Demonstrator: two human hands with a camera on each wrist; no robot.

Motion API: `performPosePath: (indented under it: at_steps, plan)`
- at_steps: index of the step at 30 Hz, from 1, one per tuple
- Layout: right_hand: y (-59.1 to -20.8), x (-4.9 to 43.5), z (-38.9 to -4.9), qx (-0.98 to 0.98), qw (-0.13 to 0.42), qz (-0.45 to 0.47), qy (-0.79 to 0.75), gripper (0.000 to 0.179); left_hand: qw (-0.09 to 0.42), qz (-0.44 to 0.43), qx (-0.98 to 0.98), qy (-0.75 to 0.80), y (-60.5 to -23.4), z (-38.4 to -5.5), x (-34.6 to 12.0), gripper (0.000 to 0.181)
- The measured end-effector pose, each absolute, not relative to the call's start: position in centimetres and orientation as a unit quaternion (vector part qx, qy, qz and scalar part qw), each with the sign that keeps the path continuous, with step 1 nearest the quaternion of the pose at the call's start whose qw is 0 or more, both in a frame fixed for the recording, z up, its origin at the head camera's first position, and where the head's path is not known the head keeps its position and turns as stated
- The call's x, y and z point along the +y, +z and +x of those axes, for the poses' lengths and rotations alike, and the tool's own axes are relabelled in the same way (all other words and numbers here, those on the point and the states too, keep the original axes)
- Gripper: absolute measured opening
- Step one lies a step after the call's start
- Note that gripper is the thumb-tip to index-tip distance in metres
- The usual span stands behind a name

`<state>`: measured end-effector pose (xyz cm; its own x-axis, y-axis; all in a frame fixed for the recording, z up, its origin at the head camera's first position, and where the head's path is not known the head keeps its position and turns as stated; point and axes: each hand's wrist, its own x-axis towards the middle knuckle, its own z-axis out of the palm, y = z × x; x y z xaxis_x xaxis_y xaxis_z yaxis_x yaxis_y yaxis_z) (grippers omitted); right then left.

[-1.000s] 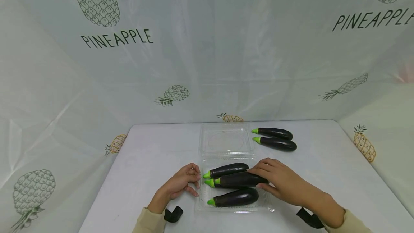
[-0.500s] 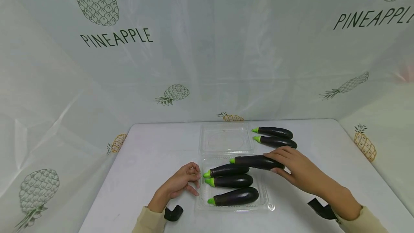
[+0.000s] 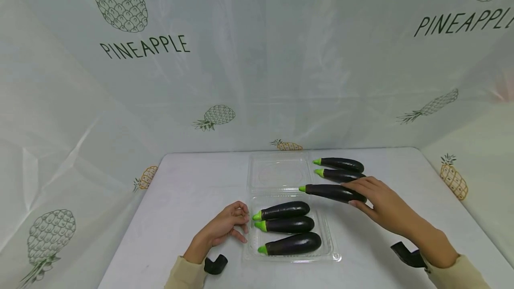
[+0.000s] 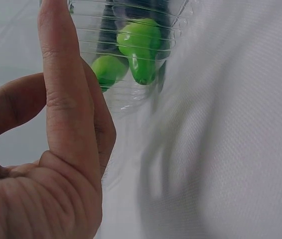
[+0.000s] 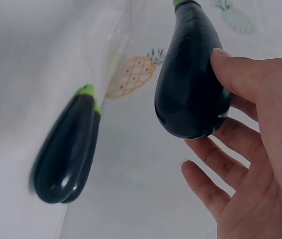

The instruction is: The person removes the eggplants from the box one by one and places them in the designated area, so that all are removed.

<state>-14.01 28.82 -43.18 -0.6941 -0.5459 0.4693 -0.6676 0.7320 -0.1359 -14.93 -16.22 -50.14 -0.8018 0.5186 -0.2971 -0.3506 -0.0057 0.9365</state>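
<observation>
Purple-black eggplant [image 3: 331,192] pinched in mid-air

Right hand [image 3: 377,204], thumb against fingers, grips its blunt end between the open plastic clamshell [image 3: 326,235] and two more eggplants [image 3: 342,164] near the far edge of the table [image 3: 385,164]. Left hand's [image 3: 228,225] fingers curve loosely beside the clamshell — contact unclear. Carrying seems the step in hand; setting down would call for a low, gentle release.

White table [image 3: 201,182] with an open clear plastic container [image 3: 326,235] and, just beside its lid [image 3: 281,175], two dark eggplants [image 3: 342,164].
</observation>
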Motion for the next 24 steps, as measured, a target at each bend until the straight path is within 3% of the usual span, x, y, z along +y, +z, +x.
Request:
performPosePath:
  at_steps: [24]
  plan:
    - [-45.7, 33.3, -15.4, -0.934, 0.178, 0.266, 0.162, 0.052, 0.306, 0.062, 0.634, 0.707, -50.1, -14.9, -16.1, 0.013]
